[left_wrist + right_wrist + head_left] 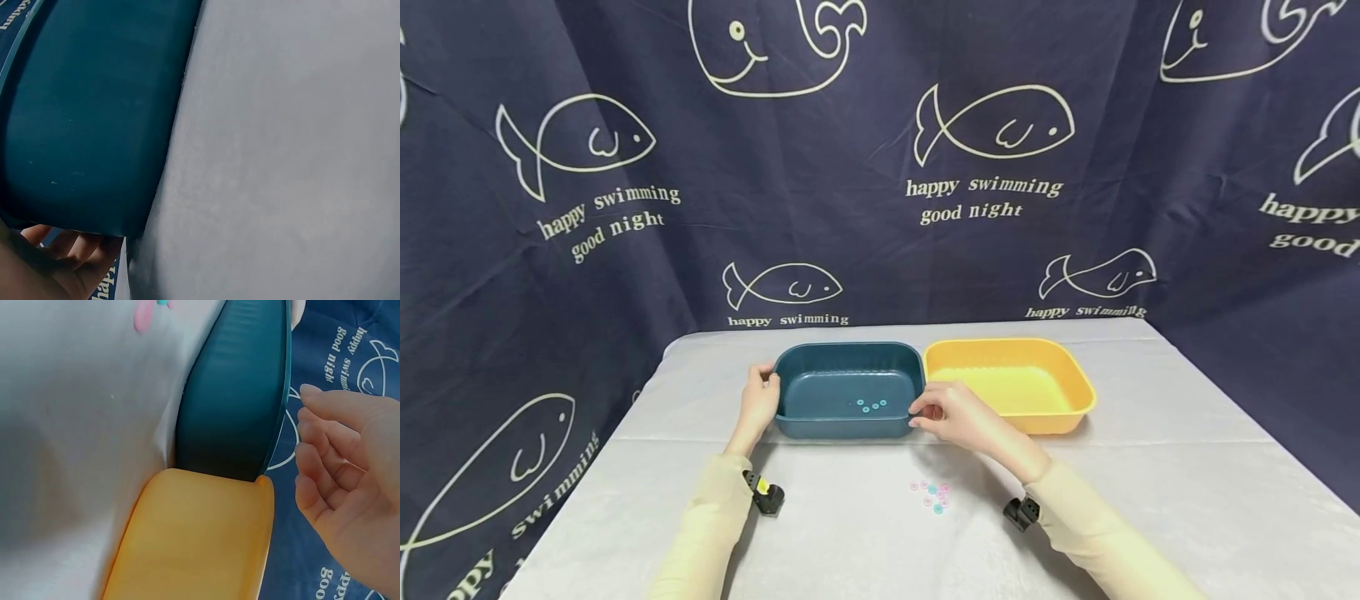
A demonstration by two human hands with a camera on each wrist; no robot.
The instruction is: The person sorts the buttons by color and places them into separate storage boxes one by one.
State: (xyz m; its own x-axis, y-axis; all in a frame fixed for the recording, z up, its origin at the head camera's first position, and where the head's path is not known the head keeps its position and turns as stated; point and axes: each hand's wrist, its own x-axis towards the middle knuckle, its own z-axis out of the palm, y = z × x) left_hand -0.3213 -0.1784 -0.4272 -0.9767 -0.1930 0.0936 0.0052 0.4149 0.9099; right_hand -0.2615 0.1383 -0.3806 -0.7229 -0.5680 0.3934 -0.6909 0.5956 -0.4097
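Observation:
A dark teal box (844, 427) stands on the table with several small light-blue, button-like discs (866, 409) on its floor. My left hand (759, 402) is at the box's left end; in the left wrist view its fingers (81, 247) lie against the outside of the end wall. Over the front right corner of the box is my right hand (953, 412). Its fingers (319, 434) are loosely curled with the thumb apart, and nothing shows between them. On the cloth in front lie several pink discs (925, 484) and a few blue discs (937, 508).
A yellow box (1060, 425) stands right beside the teal one, their ends meeting in the right wrist view. A pale cloth (850, 533) covers the table. Behind hangs a dark blue curtain (880, 208) with white fish drawings. Each wrist wears a small black camera.

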